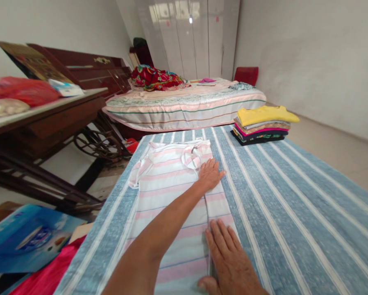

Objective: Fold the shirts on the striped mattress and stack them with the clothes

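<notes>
A white shirt with pink stripes [168,184] lies lengthwise on the blue striped cloth [282,205], its right side folded inward. My left hand [210,174] reaches across and lies flat, fingers stretched, on the folded part near the shirt's upper right. My right hand [230,258] presses flat on the shirt's lower right edge, fingers together and extended. Neither hand holds anything.
A stack of folded clothes [264,125] topped by a yellow one sits at the cloth's far right. A bed [184,104] with a red bundle stands behind. A dark wooden table [42,119] with bags is at left, a blue box [27,237] below it.
</notes>
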Motion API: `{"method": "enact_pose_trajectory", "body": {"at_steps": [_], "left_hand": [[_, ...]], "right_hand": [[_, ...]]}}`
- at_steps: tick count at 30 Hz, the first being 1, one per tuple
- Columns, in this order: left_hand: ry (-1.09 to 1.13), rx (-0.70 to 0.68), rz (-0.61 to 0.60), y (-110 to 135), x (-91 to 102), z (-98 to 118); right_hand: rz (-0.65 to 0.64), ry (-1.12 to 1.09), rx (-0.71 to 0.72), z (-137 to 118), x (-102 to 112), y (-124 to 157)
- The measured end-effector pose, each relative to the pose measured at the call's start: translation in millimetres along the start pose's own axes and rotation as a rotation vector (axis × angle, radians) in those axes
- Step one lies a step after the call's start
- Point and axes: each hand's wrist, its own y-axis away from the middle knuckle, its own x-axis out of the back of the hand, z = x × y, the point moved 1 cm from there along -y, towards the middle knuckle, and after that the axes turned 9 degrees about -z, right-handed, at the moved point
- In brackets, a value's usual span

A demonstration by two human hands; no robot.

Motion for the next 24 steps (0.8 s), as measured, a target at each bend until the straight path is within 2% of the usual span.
{"method": "enact_pose_trajectory", "body": {"at_steps": [3,7,11,14,16,20,24], "left_hand": [[0.016,-0.027,-0.032,26,-2.0,12],[0.017,-0.049,-0.104,56,-13.0,22],[0.001,-0.059,-0.093,61,-21.1,23],[0.009,-0.056,-0.084,62,-19.8,24],[0.013,-0.056,-0.087,68,-16.8,28],[0.016,-0.100,-0.105,90,-12.6,39],[0.009,-0.133,-0.117,109,-17.8,44]], "right_hand": [[0.015,-0.009,-0.011,-3,4,15],[-0.034,-0.010,-0.013,-7,6,29],[-0.105,-0.039,-0.075,-13,12,29],[-0.123,-0.118,-0.099,-8,28,29],[-0.080,-0.195,-0.154,5,42,29],[0.129,-0.334,-0.282,40,68,30],[0.240,-0.374,-0.283,59,75,29]]}}
